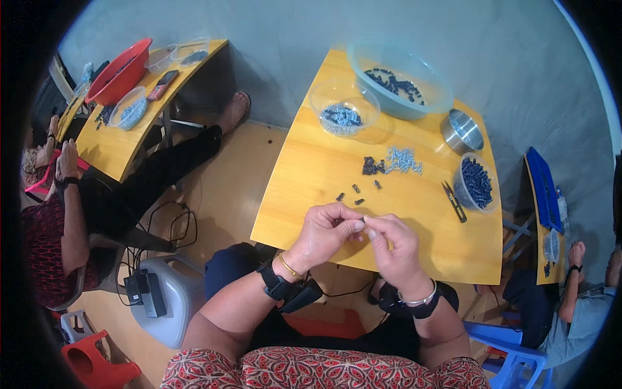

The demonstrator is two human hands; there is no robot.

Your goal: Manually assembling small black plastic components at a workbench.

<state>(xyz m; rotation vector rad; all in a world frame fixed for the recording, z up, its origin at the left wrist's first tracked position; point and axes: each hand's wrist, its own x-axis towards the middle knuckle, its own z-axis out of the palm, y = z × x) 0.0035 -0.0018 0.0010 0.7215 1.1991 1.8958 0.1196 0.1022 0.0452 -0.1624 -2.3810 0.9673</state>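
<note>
Patterned red sleeves fill the bottom edge, and from them two forearms rise, each with a black wrist strap, meeting over the near edge of the yellow table (311, 175). Left hand (322, 232) is curled, fingertips pressed together toward the right; right hand (393, 245) is curled too, thumb and forefinger pinched, and between the two sets of fingertips sits a tiny part (363, 221), too small to tell what it is, held just above the table's front edge. Just beyond the knuckles lie a few loose dark pieces (355, 192), and further up a dark cluster (372, 166) touches a heap of pale blue pieces (403, 159). Small black snips (454, 201) lie to the right, well clear of the hands, beside a clear cup of dark blue parts (477, 183). Behind that stands a steel cup (462, 131), then a big clear bowl (400, 79) with dark bits, and a smaller clear bowl (344, 107) of bluish pieces on its left. Nothing lies between the hands and the loose pieces. Off left, another person (58, 214) sits at a second yellow table (123, 142) carrying a red bowl (119, 71); off right, someone else's arm (573, 272) shows by a blue tray (543, 188).
</note>
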